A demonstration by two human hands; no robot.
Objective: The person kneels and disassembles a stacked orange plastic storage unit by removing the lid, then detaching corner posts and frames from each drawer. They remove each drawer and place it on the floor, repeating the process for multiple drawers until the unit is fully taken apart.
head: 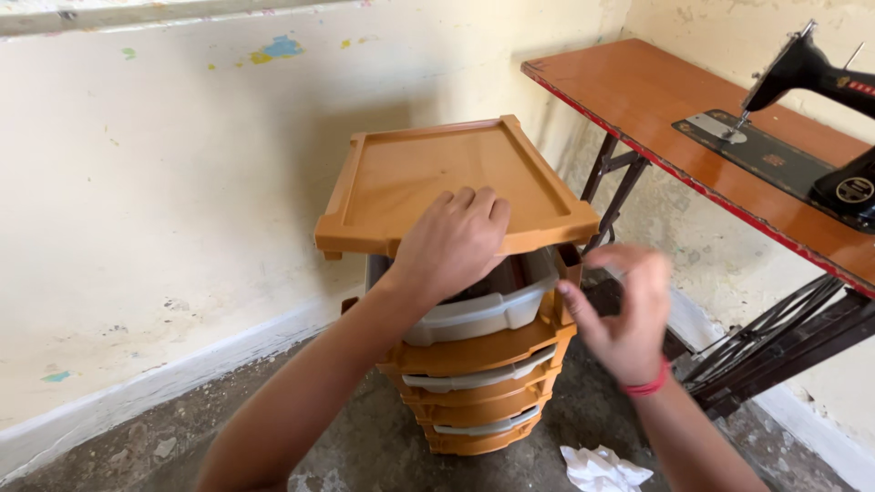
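A small orange drawer tower [478,364] stands on the dirty floor [365,446], close to the wall [164,182]. It has a few white drawers [474,314] stacked one over another.

The left hand [451,241] lies flat on the front edge of the orange top tray [447,178]. Its fingers are bent over the rim and press on it. The tray sits tilted. Its front edge is lifted above the top drawer, so it does not look snapped down onto the frame yet. The top drawer is pulled out a bit, and the lower ones look pushed in.

The right hand [624,314] is in the air just beside the right side of the tower. It holds nothing. The fingers are half open and a bit blurry. It has a red band at the wrist.

So the tower looks mostly put together, and the top part is the loose bit that is left.

A crumpled white paper [602,469] lies on the floor near the tower. On the right is a brown table [638,91] with a black sewing machine [820,100] on it.
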